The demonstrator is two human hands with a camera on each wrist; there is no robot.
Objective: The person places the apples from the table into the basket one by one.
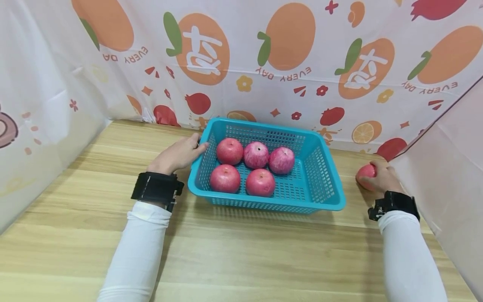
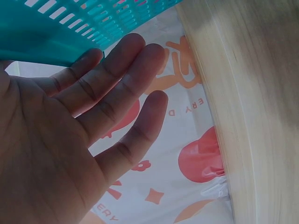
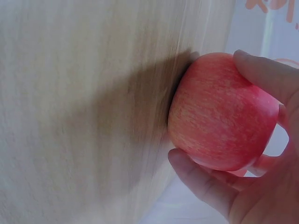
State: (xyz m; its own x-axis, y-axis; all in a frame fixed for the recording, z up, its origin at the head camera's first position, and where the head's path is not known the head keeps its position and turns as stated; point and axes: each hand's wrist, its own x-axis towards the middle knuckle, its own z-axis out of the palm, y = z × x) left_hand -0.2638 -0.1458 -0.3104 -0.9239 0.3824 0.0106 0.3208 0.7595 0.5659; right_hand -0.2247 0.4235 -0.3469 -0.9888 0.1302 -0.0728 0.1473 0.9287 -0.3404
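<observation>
A blue plastic basket (image 1: pixel 328 207) with slotted walls stands on the wooden table. Inside it are several red apples, one of them at the front (image 1: pixel 260 183). At the basket's left end, my left hand (image 1: pixel 180 154) touches the rim, its thumb reaching over the edge. In the left wrist view its fingers (image 2: pixel 110 109) are loosely extended outside the basket wall (image 2: pixel 117 21). Off to the basket's right, my right hand (image 1: pixel 385 178) grips another red apple (image 3: pixel 219 112) between thumb and fingers, low at the tabletop. Whether that apple still touches the wood I cannot tell.
Behind the basket hangs a white sheet (image 1: pixel 241 98) printed with fruit, close to its back rim. Pale sheeting also closes off the left side (image 1: pixel 45 105) and the right side (image 1: pixel 445 167), the latter near my right hand. Bare wood (image 1: pixel 264 260) lies in front.
</observation>
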